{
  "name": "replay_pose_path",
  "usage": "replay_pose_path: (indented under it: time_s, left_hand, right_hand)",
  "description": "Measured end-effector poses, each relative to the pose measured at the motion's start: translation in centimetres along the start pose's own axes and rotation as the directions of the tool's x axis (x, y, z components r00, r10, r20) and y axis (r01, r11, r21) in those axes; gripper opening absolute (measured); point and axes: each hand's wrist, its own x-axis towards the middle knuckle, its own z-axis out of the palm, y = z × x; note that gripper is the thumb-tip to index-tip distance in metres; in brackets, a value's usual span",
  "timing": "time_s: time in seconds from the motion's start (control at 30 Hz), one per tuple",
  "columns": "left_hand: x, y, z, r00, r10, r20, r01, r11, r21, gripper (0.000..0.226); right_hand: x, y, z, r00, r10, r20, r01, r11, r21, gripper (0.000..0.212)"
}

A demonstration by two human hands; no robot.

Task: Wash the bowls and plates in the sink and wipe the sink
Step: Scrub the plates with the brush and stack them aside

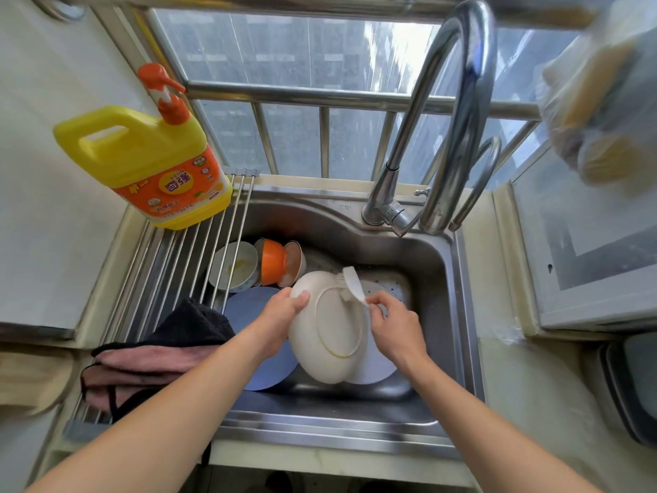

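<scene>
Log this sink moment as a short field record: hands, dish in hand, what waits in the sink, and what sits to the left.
left hand: grips the rim of the cream plate, underside up
right hand: pinches a white cloth against the plate
sink: holds a blue plate, orange bowl, pale bowl
left side: yellow detergent bottle, dark towel on the rack
tap: no water seen running

Faucet overhead; bowls crowding sink
</scene>
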Motion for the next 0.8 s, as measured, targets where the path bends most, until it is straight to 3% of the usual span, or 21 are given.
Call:
replay_pose_path:
  time_s: [0.1, 0.23, 0.33, 0.43, 0.53, 0.63, 0.7, 0.73, 0.8]
  left_hand:
    - [0.5, 0.2, 0.4, 0.998, 0.010, -0.058, -0.015, 0.995, -0.101, 0.026]
    - [1.0, 0.9, -0.1, 0.972, 0.050, -0.229, -0.090, 0.982, -0.164, 0.015]
    - [1.4, 1.1, -0.8, 0.940, 0.132, -0.315, -0.185, 0.972, -0.144, 0.012]
    - [1.5, 1.1, -0.8, 0.911, 0.176, -0.374, -0.254, 0.952, -0.171, 0.004]
    - [1.7, 1.1, -0.3, 0.887, 0.174, -0.428, -0.288, 0.932, -0.218, 0.013]
    - [1.6, 0.9, 0.3, 0.868, 0.163, -0.469, -0.296, 0.928, -0.225, 0.023]
    - [1.6, 0.4, 0.7, 0.880, 0.159, -0.448, -0.289, 0.927, -0.239, 0.022]
    - [1.5, 0.3, 0.9, 0.884, 0.160, -0.440, -0.288, 0.927, -0.242, 0.023]
    - [1.3, 0.0, 1.0, 0.884, 0.154, -0.441, -0.292, 0.920, -0.262, 0.023]
  right_hand:
    - [-1.8, -1.0, 1.5, 0.987, -0.161, 0.025, 0.159, 0.986, 0.055, 0.014]
    - [-4.7, 0.3, 2.6, 0.956, -0.294, -0.016, 0.294, 0.956, -0.007, 0.018]
    - [-5.3, 3.0, 2.1, 0.969, -0.246, -0.018, 0.242, 0.961, -0.135, 0.020]
    - [-5.4, 4.3, 1.6, 0.997, -0.063, -0.051, 0.051, 0.978, -0.203, 0.018]
    - [-6.1, 3.6, 2.3, 0.999, -0.033, -0.044, 0.030, 0.998, -0.059, 0.015]
    - [-7.2, 1.6, 3.2, 0.989, -0.147, -0.033, 0.150, 0.983, 0.106, 0.018]
    - [-7.0, 0.6, 3.6, 0.977, -0.212, -0.031, 0.214, 0.971, 0.105, 0.020]
    - [-6.5, 0.7, 3.8, 0.978, -0.197, -0.063, 0.202, 0.975, 0.093, 0.021]
    - [-5.0, 1.5, 3.9, 0.990, -0.028, -0.137, 0.043, 0.993, 0.107, 0.018]
